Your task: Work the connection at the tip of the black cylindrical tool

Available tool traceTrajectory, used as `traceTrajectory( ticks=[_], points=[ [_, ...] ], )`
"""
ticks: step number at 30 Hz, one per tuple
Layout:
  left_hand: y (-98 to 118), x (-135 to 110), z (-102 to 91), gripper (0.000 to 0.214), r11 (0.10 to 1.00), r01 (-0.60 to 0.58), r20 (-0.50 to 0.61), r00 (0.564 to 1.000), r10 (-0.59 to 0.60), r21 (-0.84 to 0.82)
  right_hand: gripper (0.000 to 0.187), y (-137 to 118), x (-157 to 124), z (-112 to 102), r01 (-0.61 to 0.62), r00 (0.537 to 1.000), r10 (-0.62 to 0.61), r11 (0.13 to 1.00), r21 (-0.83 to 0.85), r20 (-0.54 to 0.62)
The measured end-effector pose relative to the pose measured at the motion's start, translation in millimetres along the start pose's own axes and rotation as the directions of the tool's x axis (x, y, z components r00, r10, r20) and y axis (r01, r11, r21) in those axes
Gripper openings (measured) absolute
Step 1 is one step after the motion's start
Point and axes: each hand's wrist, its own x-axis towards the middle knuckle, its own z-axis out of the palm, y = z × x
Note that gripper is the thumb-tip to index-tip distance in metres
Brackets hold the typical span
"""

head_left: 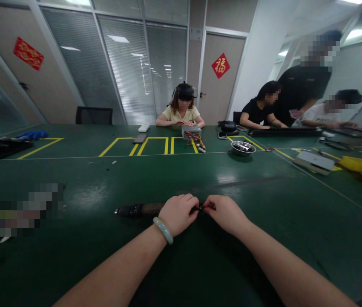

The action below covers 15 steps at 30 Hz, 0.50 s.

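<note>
Dark cylindrical tool [151, 209] lying sideways on near part of green table [104, 260], metal tip [116, 212] pointing left. Left hand [179, 214], pale bracelet [163, 230] on wrist, wrapped round tool's right end. Right hand [224, 213] just beside it, thumb and finger bunched up at small yellowish bit [201, 207], can't tell if they've actually got hold. Metal bowl [243, 152] further back, well apart.
</note>
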Motion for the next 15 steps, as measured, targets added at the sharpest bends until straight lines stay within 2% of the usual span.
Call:
traceTrajectory(
  ticks=[15],
  points=[
    [3.8,0.6,-4.8,0.007,0.999,0.023,0.053,0.998,-0.026,0.042,0.012,-2.1,0.5,3.1,0.016,1.0,-0.017,0.999,0.038,0.022]
  ],
)
